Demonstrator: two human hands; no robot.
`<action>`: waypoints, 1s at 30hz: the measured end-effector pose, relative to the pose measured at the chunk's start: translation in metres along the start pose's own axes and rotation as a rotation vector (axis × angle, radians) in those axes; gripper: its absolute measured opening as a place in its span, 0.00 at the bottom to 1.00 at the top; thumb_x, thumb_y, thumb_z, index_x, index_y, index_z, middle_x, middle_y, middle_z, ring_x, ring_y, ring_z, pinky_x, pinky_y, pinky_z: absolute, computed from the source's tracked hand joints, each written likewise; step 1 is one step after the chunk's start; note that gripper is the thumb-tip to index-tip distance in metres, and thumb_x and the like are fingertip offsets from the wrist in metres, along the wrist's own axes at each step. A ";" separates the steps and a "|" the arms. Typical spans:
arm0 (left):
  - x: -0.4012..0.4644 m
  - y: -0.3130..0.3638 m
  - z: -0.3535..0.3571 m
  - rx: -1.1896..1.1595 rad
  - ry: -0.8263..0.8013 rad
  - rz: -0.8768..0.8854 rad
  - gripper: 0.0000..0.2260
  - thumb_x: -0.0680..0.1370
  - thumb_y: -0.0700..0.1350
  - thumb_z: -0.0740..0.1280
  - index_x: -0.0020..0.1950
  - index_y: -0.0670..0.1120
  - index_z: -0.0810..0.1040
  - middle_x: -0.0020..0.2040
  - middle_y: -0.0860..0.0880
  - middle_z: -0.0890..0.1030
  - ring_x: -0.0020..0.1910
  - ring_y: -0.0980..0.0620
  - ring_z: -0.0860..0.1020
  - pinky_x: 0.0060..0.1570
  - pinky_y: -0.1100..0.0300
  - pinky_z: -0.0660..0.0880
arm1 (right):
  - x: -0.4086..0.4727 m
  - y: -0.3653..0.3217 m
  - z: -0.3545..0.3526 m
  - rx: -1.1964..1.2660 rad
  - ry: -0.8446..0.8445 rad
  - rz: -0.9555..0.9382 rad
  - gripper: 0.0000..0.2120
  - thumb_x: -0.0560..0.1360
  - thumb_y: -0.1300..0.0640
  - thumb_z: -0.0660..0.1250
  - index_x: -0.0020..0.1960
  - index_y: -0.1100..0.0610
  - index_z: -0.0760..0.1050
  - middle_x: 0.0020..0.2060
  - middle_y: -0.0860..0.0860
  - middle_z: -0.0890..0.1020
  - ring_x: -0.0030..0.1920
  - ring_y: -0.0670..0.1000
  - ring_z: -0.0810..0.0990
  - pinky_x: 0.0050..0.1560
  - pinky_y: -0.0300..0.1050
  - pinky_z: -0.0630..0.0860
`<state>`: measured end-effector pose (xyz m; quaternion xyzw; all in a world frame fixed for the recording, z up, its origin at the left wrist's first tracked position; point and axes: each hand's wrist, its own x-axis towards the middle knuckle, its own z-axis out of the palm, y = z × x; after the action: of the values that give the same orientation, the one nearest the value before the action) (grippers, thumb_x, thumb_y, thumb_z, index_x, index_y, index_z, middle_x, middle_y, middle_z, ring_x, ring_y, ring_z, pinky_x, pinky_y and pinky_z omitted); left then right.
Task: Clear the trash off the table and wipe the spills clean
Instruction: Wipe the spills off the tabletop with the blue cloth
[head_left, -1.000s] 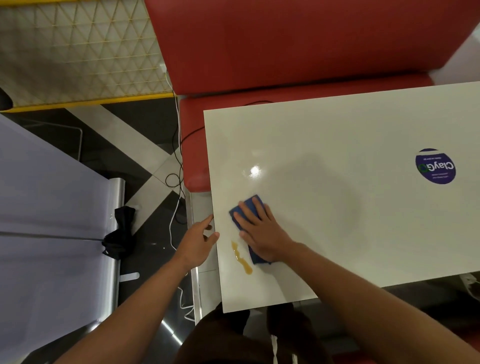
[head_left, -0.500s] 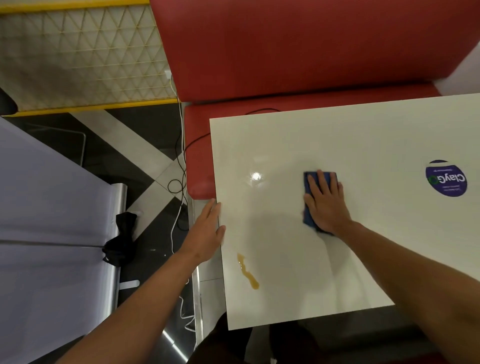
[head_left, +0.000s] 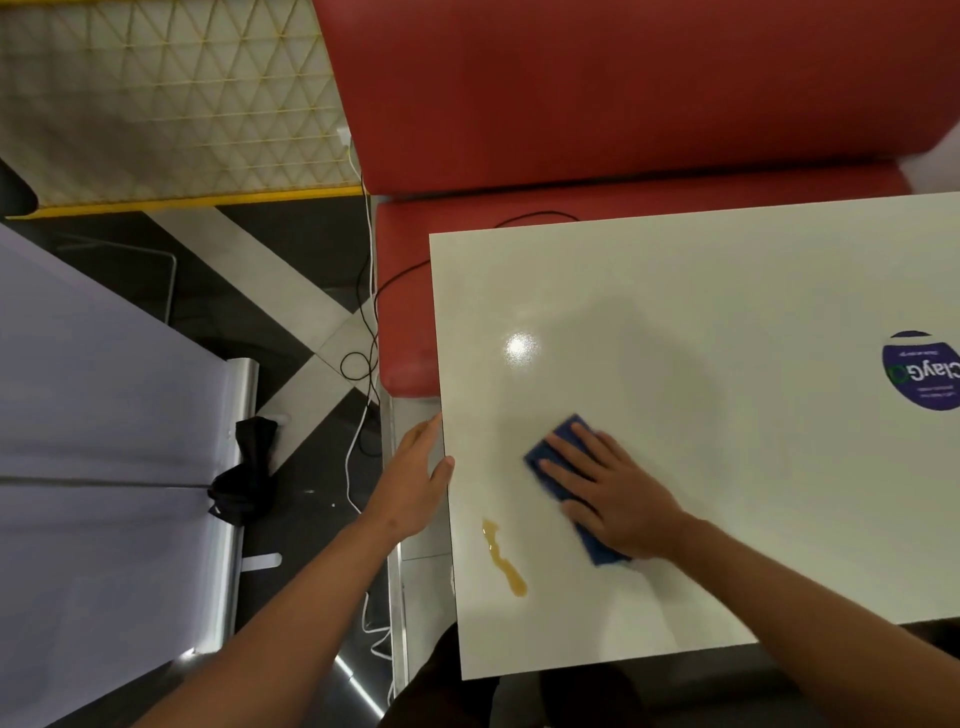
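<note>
A: Head view, only one. White table (head_left: 727, 291) fills the right half of the frame. Right hand (head_left: 615, 491) lies flat on a blue cloth (head_left: 558, 447), lower centre, fingers straight and spread, pressing it onto the tabletop. Not curled round it.

B: Cloth visible where?

A: Sticks out past the fingertips toward upper left, and a strip shows under the heel of the hand at lower right. The rest is hidden by the hand.

B: Spill?

A: Amber spill (head_left: 504, 558), a thin wavy streak, lower left of the tabletop near the table's left edge. Just beside the cloth, to its lower left, not touching it.

B: Left hand?

A: Left hand (head_left: 415, 475) sits at the table's left edge, left of centre. Fingers straight and together along the edge, thumb laid onto the top surface. Holds nothing.

B: Anything else on the table?

A: Round purple sticker (head_left: 922, 371) at the right edge of the frame, lettering upside down, partly cut off. Bright light glare on the surface above the cloth.

B: Surroundings?

A: Red bench seat (head_left: 597, 88) across the top. Black and white cables (head_left: 366, 332) hang down left of the table. Black bundle (head_left: 244, 473) on the floor at mid left, what it is can't be told. Patterned cream panel (head_left: 166, 93) at upper left.
</note>
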<state>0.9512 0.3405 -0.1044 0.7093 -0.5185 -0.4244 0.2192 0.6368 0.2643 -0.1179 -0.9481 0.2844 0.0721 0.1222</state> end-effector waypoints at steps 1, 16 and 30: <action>-0.001 0.001 0.000 -0.003 0.004 -0.010 0.28 0.84 0.44 0.63 0.80 0.63 0.58 0.71 0.57 0.68 0.66 0.59 0.68 0.69 0.57 0.68 | -0.008 0.018 -0.004 0.001 -0.011 0.030 0.27 0.85 0.42 0.50 0.81 0.49 0.59 0.81 0.51 0.57 0.81 0.60 0.51 0.77 0.59 0.54; -0.026 0.004 0.006 -0.082 -0.009 -0.044 0.26 0.84 0.45 0.62 0.79 0.63 0.61 0.59 0.58 0.78 0.59 0.56 0.76 0.63 0.59 0.73 | 0.100 -0.045 -0.009 0.108 0.091 0.291 0.28 0.84 0.47 0.50 0.80 0.59 0.61 0.80 0.62 0.59 0.78 0.71 0.53 0.74 0.71 0.58; -0.047 -0.006 0.020 0.011 0.049 -0.031 0.24 0.85 0.46 0.62 0.80 0.59 0.61 0.73 0.52 0.69 0.71 0.56 0.68 0.69 0.60 0.64 | -0.012 -0.032 -0.004 0.124 -0.021 0.389 0.29 0.85 0.42 0.41 0.82 0.53 0.55 0.82 0.55 0.52 0.81 0.65 0.45 0.77 0.66 0.53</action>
<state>0.9331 0.3887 -0.1026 0.7288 -0.5041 -0.4072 0.2212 0.6447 0.2955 -0.1057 -0.8652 0.4648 0.0865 0.1672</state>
